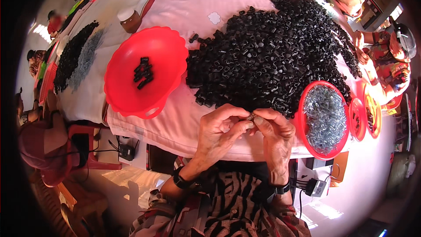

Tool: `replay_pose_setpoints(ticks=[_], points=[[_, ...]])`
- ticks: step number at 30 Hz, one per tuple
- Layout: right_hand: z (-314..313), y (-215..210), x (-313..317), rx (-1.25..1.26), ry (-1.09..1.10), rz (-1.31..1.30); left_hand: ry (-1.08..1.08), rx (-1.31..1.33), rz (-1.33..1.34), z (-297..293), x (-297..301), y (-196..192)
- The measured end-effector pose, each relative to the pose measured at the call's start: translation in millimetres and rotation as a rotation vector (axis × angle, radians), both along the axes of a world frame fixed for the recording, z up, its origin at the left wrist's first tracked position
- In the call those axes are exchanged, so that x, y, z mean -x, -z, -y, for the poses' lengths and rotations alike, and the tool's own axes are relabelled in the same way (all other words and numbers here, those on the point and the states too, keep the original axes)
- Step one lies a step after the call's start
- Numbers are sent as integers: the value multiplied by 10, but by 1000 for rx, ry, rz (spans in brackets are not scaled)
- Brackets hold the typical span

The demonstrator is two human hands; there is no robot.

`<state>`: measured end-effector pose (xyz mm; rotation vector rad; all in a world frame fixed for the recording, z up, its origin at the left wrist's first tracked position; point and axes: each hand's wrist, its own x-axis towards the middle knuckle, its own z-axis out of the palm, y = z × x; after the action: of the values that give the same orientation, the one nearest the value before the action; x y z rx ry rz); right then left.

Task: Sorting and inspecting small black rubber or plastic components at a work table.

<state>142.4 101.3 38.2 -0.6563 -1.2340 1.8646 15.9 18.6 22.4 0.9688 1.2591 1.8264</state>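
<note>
**A pink-clothed table, and a small piece pinched between two hands**

Around the table we see co-workers at the right edge, beside their own containers. On the cloth in front of us spreads a broad heap of hollow black plastic sleeves. Left of it stands a red scalloped bowl with a few black cylinders in it; to the right, a round red basin is filled with slender silvery metal bits.

The small piece is at the near edge of the heap, raised between our hands. Our left hand and right hand each have thumb and forefinger closed on it, the other fingers loosely bent. Our fingertips hide most of it, so we cannot tell its exact kind.

We judge it very light and stiff, easy to drop rather than to break. If it is a smooth sleeve, it may roll or slip, so we would grip its opposite sides with the thumb and finger pads, near the ends, without squeezing hard.
</note>
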Motion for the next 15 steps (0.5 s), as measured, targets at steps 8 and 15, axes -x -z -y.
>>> replay_pose_setpoints(ticks=[8,15], points=[[39,112,36,-64,0,-18,-55,34,-55,32,-8,3],[94,148,77,-195,1,-41,-91,122,-41,48,0,-42]])
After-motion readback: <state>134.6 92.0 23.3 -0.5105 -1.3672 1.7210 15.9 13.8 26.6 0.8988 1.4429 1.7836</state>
